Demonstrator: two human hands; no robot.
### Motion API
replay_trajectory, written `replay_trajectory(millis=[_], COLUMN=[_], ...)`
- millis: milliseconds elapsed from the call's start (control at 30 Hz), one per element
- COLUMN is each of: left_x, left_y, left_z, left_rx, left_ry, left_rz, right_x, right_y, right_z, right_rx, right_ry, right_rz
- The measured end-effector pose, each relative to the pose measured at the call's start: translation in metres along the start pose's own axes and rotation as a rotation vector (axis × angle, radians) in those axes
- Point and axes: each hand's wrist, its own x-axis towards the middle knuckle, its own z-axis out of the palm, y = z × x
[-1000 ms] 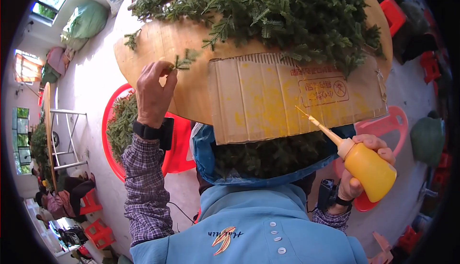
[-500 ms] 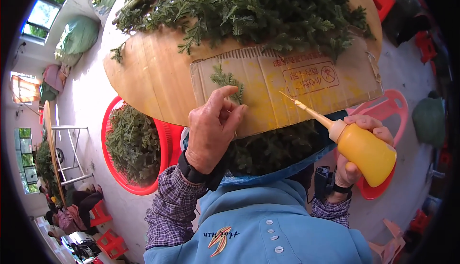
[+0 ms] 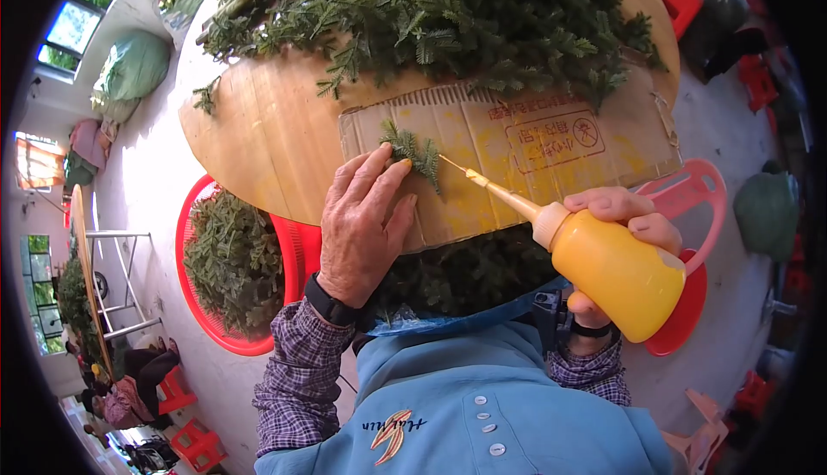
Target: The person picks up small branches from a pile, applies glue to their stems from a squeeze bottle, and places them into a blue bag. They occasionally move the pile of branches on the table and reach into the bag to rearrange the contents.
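Observation:
A small green fir sprig (image 3: 416,156) lies on a flat piece of cardboard (image 3: 482,199) streaked with yellow. My left hand (image 3: 362,217) rests with its fingers stretched out, the fingertips touching the sprig's left edge and the thumb apart. In my right hand (image 3: 633,225) is a yellow squeeze bottle (image 3: 616,273), tilted so that its long nozzle points up and left. The thin nozzle tip ends just right of the sprig, over the cardboard. Part of my right palm is hidden behind the bottle.
A big heap of fir sprigs (image 3: 431,18) covers the far part of the round wooden table (image 3: 250,130). More sprigs fill a red basket (image 3: 183,260) at left and a blue-lined container (image 3: 448,324) at my lap. Red stools (image 3: 198,445) and another person (image 3: 129,402) are lower left.
The bottle has moved left, bringing its tip beside the sprig. My left hand has shifted slightly left and down, and its bent fingers have straightened onto the sprig's edge.

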Motion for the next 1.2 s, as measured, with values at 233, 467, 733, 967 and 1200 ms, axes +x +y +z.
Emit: replay_trajectory(millis=[233,467,733,967,1200], left_x=[0.000,0.000,-0.001,0.000,-0.001], left_y=[0.003,0.002,0.002,0.001,0.001], left_z=[0.004,0.007,0.007,0.010,0.010], left_rx=[-0.014,-0.002,-0.040,-0.006,0.005], left_ry=[0.000,0.051,0.034,0.079,0.081], left_rz=[-0.018,0.009,-0.019,0.023,0.024], right_x=[0.005,0.005,0.003,-0.002,-0.007], right_y=[0.016,0.034,0.032,0.029,0.021], right_z=[0.031,0.047,0.042,0.039,0.033], right_rx=[-0.043,-0.059,-0.179,-0.165,-0.147], right_ry=[-0.133,-0.108,-0.222,-0.212,-0.199], right_rz=[-0.040,-0.064,-0.043,-0.037,-0.026])
